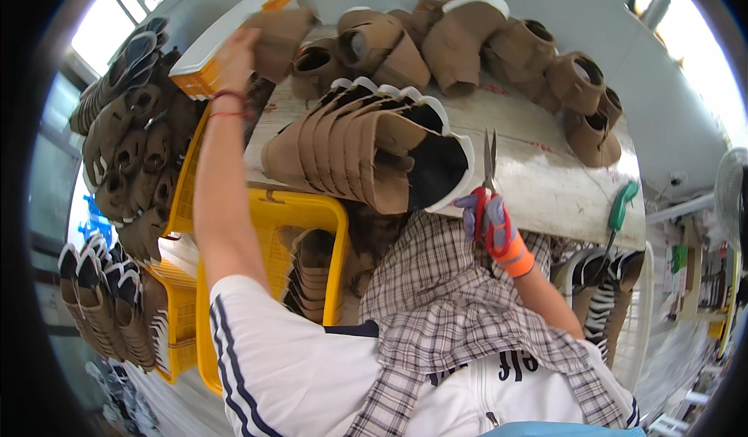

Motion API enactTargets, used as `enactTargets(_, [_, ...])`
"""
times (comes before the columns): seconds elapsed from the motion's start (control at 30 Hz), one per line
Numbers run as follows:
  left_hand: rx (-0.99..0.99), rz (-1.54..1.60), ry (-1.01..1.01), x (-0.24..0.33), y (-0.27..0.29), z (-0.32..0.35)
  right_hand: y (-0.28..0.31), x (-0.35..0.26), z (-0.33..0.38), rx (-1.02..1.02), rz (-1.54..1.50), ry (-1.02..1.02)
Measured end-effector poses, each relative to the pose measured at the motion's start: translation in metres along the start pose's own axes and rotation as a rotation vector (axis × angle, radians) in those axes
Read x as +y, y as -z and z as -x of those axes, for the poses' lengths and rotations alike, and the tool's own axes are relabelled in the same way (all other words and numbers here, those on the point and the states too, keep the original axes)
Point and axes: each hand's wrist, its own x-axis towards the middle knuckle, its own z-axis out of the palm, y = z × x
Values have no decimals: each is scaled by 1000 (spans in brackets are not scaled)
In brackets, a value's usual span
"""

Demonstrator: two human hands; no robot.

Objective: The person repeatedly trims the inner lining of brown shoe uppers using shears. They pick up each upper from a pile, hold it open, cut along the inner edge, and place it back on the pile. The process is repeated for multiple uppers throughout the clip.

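Note:
My left hand [236, 59], bare and stretched far forward, is closed on the edge of a brown shoe upper [280, 46] by the white and orange box at the back left. Both are slightly blurred. In my right hand [499, 223], which wears a grey and orange glove, is a pair of scissors [490, 159] with red handles, blades pointing away from me. Between my hands a nested row of brown shoe uppers [335, 153] with white edges and black lining lies on the worn table [514, 137].
More brown uppers [460, 44] are heaped along the table's back. A green-handled tool [623, 206] is at the right edge. A yellow crate [336, 219] holding uppers stands below on the left, with stacked uppers [132, 153] beyond it. A fan [735, 184] is at far right.

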Motion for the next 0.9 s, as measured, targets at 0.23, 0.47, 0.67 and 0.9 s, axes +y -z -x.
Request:
enactTargets(0.23, [12, 1117, 188, 115, 150, 106, 21, -33, 28, -55, -254, -59])
enactTargets(0.47, [-534, 1630, 660, 141, 61, 301, 46, -96, 66, 451, 274, 238])
enactTargets(0.67, [-525, 1374, 1254, 125, -17, 414, 37, -92, 95, 213, 1305, 361])
enactTargets(0.9, [-524, 1374, 1456, 98, -39, 448, 60, -4, 97, -67, 1664, 121])
